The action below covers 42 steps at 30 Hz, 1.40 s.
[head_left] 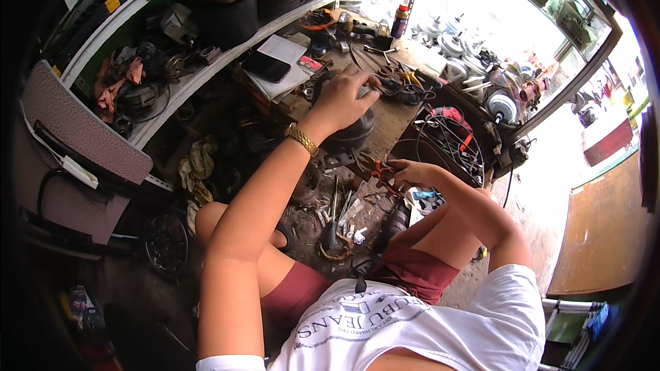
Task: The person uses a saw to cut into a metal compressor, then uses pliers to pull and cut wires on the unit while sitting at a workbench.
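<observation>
My left hand (342, 99), below a gold watch (301, 139), rests on top of a dark, rounded housing (354, 134) with its fingers curled over it. The housing stands on the low wooden bench (393, 118); what the fingertips grip is partly hidden. Closed around the handles of orange-and-black pliers (379, 172) is my right hand (414, 174), lower and to the right. The pliers' jaws point left, near a flat metal piece (338, 159) just in front of the housing. I cannot make out anything held in the jaws.
A phone (267, 66) lies on papers at the bench's left. Pliers and other hand tools (412, 86) crowd its far side. At right sits a box of tangled wires (450, 141). Screwdrivers and scraps (337, 213) litter the ground between my knees. A loaded shelf (227, 55) runs along the left.
</observation>
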Each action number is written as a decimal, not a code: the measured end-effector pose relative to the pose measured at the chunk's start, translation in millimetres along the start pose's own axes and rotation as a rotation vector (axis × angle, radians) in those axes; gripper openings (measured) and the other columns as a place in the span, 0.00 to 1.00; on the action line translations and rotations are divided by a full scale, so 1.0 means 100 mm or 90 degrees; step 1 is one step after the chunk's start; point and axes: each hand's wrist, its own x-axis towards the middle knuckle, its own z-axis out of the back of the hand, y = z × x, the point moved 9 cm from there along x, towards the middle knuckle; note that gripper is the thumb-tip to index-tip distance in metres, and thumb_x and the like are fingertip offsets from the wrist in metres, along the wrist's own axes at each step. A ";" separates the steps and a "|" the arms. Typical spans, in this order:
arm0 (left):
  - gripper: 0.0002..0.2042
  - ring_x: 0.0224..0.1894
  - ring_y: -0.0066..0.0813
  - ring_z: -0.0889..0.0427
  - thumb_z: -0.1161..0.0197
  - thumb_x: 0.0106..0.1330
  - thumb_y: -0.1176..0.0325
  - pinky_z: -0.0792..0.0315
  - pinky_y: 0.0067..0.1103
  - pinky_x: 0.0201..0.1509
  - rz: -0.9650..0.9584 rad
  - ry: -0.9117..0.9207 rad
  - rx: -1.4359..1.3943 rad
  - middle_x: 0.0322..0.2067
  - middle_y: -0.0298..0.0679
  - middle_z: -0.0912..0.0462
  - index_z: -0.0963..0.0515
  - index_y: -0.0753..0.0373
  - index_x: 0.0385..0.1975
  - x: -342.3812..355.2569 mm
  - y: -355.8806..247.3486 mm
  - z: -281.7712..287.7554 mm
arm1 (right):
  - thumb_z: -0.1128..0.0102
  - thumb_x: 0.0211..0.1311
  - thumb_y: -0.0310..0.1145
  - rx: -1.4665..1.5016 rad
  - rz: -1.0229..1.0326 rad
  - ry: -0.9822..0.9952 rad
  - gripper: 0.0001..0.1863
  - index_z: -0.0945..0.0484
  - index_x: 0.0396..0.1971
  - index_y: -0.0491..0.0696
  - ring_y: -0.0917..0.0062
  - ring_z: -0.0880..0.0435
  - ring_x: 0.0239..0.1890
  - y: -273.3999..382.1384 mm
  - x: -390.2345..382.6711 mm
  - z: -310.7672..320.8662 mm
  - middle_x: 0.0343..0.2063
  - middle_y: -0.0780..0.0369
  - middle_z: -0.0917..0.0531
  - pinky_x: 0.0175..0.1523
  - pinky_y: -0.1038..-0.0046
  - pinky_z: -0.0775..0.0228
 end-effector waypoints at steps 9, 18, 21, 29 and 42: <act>0.12 0.55 0.41 0.26 0.33 0.58 0.62 0.34 0.41 0.57 0.022 0.015 0.208 0.46 0.37 0.23 0.20 0.54 0.41 -0.18 0.28 -0.12 | 0.40 0.59 0.27 -0.183 0.004 0.045 0.32 0.39 0.64 0.48 0.80 0.18 0.32 0.26 0.22 -0.01 0.43 0.60 0.18 0.29 0.79 0.26; 0.25 0.67 0.42 0.36 0.33 0.54 0.46 0.49 0.57 0.66 -0.084 -0.015 0.368 0.60 0.35 0.28 0.22 0.45 0.52 -0.24 0.44 -0.32 | 0.40 0.58 0.31 -0.335 -0.096 -0.074 0.12 0.20 0.41 0.43 0.79 0.21 0.18 0.19 0.34 0.06 0.18 0.63 0.19 0.23 0.76 0.29; 0.24 0.67 0.42 0.36 0.32 0.52 0.47 0.49 0.57 0.65 -0.059 -0.017 0.350 0.60 0.35 0.27 0.21 0.43 0.51 -0.22 0.49 -0.34 | 0.40 0.59 0.34 -0.390 -0.105 -0.103 0.14 0.19 0.43 0.44 0.79 0.20 0.18 0.26 0.32 0.03 0.19 0.63 0.18 0.25 0.74 0.27; 0.20 0.67 0.39 0.36 0.32 0.52 0.52 0.48 0.60 0.62 -0.027 -0.045 0.326 0.59 0.31 0.27 0.20 0.42 0.47 -0.22 0.48 -0.36 | 0.37 0.57 0.35 -0.550 0.095 -0.274 0.14 0.18 0.41 0.44 0.54 0.16 0.35 0.27 0.26 -0.07 0.29 0.49 0.15 0.43 0.59 0.26; 0.20 0.67 0.39 0.36 0.32 0.53 0.52 0.43 0.58 0.61 -0.055 -0.035 0.312 0.58 0.31 0.26 0.20 0.41 0.48 -0.19 0.57 -0.26 | 0.34 0.57 0.38 -0.381 0.149 -0.401 0.16 0.19 0.45 0.50 0.52 0.17 0.37 0.21 0.23 -0.39 0.32 0.50 0.16 0.43 0.59 0.26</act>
